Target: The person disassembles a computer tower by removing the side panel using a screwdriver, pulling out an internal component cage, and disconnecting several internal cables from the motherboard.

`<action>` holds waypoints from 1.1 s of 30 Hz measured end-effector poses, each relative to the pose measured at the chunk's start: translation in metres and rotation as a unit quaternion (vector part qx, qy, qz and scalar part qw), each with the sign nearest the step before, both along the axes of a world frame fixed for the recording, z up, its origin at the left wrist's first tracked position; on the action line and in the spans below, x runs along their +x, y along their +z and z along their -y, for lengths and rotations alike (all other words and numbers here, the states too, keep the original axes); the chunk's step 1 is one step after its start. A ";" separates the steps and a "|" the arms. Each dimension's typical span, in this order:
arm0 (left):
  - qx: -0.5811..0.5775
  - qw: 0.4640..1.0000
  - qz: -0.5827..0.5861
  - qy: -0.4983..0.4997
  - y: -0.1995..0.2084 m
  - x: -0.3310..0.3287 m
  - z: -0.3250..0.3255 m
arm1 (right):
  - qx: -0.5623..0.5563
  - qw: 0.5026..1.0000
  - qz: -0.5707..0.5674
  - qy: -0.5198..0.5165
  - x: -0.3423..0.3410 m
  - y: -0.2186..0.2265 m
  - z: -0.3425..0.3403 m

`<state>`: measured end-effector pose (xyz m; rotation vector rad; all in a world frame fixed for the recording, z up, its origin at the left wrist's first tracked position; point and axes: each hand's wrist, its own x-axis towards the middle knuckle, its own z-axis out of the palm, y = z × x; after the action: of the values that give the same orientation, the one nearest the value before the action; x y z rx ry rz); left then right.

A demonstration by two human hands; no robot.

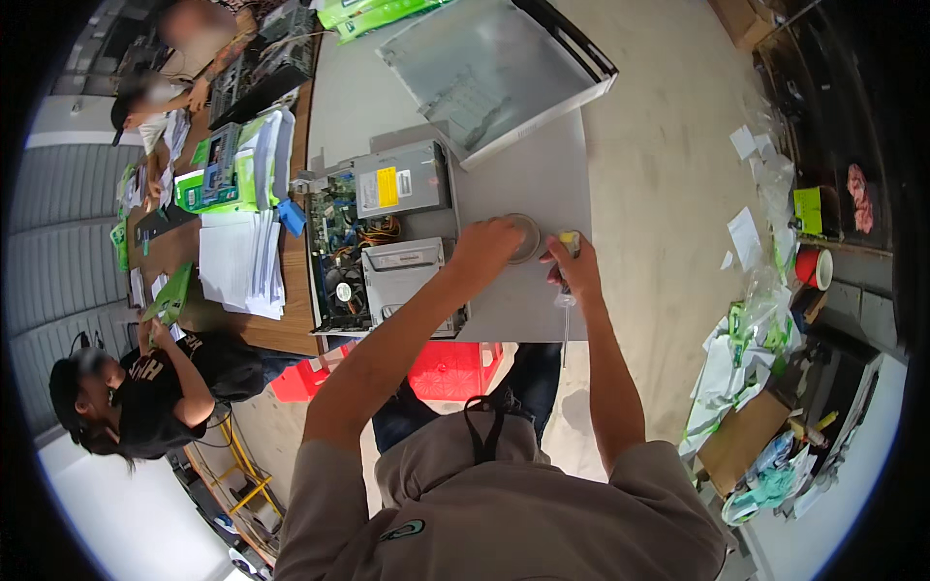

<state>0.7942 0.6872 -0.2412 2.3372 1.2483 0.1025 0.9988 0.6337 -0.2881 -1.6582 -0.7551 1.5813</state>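
My left hand (490,246) reaches over the grey tabletop (523,300), its curled fingers at the left side of a small round dish (528,241). Whatever those fingertips pinch is hidden. Just right of the dish, my right hand (574,267) grips a screwdriver (567,329), its long thin shaft pointing down toward me and a yellowish end showing above the fingers. Left of my left hand lies an opened desktop computer case (460,290). Inside it are a metal power supply (412,181) with a yellow label, a silver drive (397,256) and a green circuit board (332,228) with a fan (344,291).
A removed metal case cover (504,73) lies at the table's far side. Paper stacks (242,266) and green packs fill the wooden table at left, where other people work. A red plastic stool (450,371) stands under the table edge. Scraps and cardboard (744,441) lie right.
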 end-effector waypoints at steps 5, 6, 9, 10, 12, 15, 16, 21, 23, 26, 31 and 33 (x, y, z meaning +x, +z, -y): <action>0.054 0.988 -0.067 -0.129 -0.016 0.000 -0.023 | 0.016 0.999 -0.020 -0.024 0.001 -0.006 0.000; 0.035 0.987 -0.065 -0.144 -0.016 -0.005 -0.027 | 0.036 0.999 -0.021 -0.027 0.001 -0.008 0.000; 0.018 0.983 -0.027 -0.180 -0.028 -0.013 -0.028 | 0.094 0.994 -0.030 -0.051 -0.004 -0.002 0.009; 0.025 0.978 0.003 -0.207 -0.030 -0.014 -0.034 | 0.079 0.995 -0.002 -0.067 -0.005 0.000 0.008; 0.014 0.976 0.007 -0.215 -0.025 -0.020 -0.034 | 0.070 0.994 0.021 -0.084 -0.009 -0.002 0.012; 0.017 0.970 0.041 -0.238 -0.010 -0.033 -0.038 | 0.064 0.991 0.037 -0.114 -0.012 -0.004 0.017; 0.025 0.964 0.071 -0.254 -0.008 -0.039 -0.040 | 0.080 0.989 0.034 -0.122 -0.015 -0.006 0.018; 0.112 0.961 0.057 -0.246 -0.010 -0.057 -0.043 | 0.135 0.980 0.020 -0.147 -0.021 -0.015 0.023; 0.157 0.960 0.028 -0.232 -0.004 -0.061 -0.045 | 0.155 0.971 0.054 -0.176 -0.024 -0.017 0.025; 0.263 0.931 0.115 -0.228 0.042 -0.086 -0.034 | 0.175 0.966 0.094 -0.164 -0.015 -0.025 0.037; 0.231 0.940 0.247 -0.051 0.108 -0.223 -0.016 | 0.211 0.965 0.080 -0.135 -0.023 -0.025 0.033; 0.189 0.925 0.319 0.080 0.124 -0.287 -0.013 | 0.197 0.967 0.115 -0.113 -0.016 -0.035 0.033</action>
<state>0.5073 0.6999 -0.1169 2.1970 1.1335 1.1532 0.9831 0.6004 -0.3231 -1.5775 -0.8952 1.0143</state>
